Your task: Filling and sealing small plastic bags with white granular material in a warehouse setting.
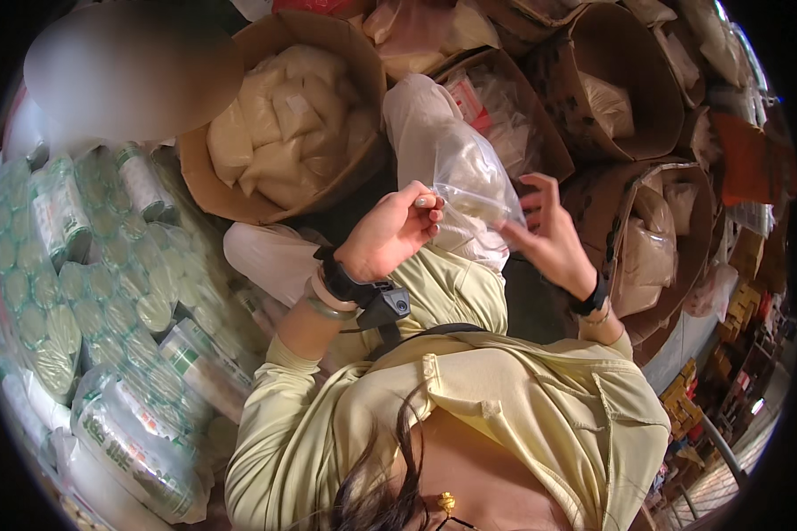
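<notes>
My left hand [388,228] pinches one upper corner of a clear plastic bag [476,196] between thumb and fingers. The bag looks thin and see-through, with a pale band across it. It hangs over my knee, and I cannot tell whether anything is inside. My right hand [553,237] is beside the bag's other edge with its fingers spread and slightly blurred. Its thumb reaches close to the plastic; whether it touches is unclear. A black strap with a small device [385,305] sits on my left wrist, and a black band [591,296] is on my right.
Ahead stands a cardboard box [226,190] full of pale filled bags [297,111]. Another box [549,133] beyond my knee holds clear plastic packets. More boxes with filled bags stand at the right [651,239]. Wrapped stacks of greenish round containers [88,292] fill the left.
</notes>
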Demonstrator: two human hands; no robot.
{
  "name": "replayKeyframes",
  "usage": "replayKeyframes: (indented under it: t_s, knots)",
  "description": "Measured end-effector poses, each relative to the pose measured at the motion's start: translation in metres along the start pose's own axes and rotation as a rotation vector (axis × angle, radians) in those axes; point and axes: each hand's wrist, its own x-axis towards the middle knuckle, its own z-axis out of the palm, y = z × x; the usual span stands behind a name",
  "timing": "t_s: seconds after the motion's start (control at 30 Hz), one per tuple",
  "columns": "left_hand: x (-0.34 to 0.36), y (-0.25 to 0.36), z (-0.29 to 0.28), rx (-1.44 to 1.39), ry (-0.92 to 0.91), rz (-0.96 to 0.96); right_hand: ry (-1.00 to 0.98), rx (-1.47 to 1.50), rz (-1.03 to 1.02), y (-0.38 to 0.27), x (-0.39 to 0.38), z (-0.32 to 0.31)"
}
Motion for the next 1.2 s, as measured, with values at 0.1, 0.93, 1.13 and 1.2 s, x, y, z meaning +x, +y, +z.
replayKeyframes:
  t_s: [0.1, 0.93, 1.13, 1.2]
  knots:
    - [0.005, 0.0, 0.0, 0.001, 0.011, 0.007, 0.043, -0.179, -0.015, 0.026, -0.005, 0.017]
    - [0.008, 0.009, 0.0, 1.624, 0.37, 1.076, -0.075, -0.151, -0.398, -0.052, 0.047, -0.033]
    - [0.001, 0.012, 0.02, 1.421, 0.346, 1.215, -0.162, -0.712, -0.364, -0.022, 0.027, -0.027]
    - [0.005, 0.011, 0.024, 1.456, 0.364, 1.214, -0.35, -0.852, -0.156, -0.005, 0.022, -0.022]
